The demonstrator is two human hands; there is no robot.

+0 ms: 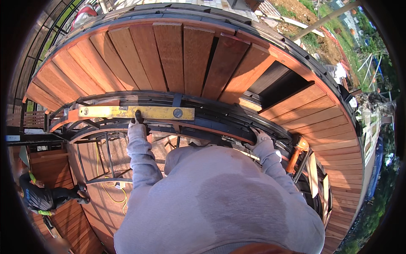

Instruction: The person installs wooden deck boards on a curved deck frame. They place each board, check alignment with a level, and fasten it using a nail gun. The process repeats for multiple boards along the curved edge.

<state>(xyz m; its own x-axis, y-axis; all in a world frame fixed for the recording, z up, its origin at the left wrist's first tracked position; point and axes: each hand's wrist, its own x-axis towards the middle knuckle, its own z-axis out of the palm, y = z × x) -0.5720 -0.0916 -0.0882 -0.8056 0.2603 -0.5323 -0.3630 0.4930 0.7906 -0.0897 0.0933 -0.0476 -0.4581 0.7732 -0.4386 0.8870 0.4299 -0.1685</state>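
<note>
Left hand (139, 122) closed on a yellow level (158, 112). Right hand (261, 138) half-curled at the dark curved frame (220, 127), its hold unclear. Wooden planks (169, 55) lie beyond both hands

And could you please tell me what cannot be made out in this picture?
In the head view:
Yellow level: its bubbles are too small to read.
Right hand: its fingertips blend into the dark rail.
Floor: partly hidden by the grey shirt.
Red-and-white thing: its lower part is hidden behind the dark rim.
</note>
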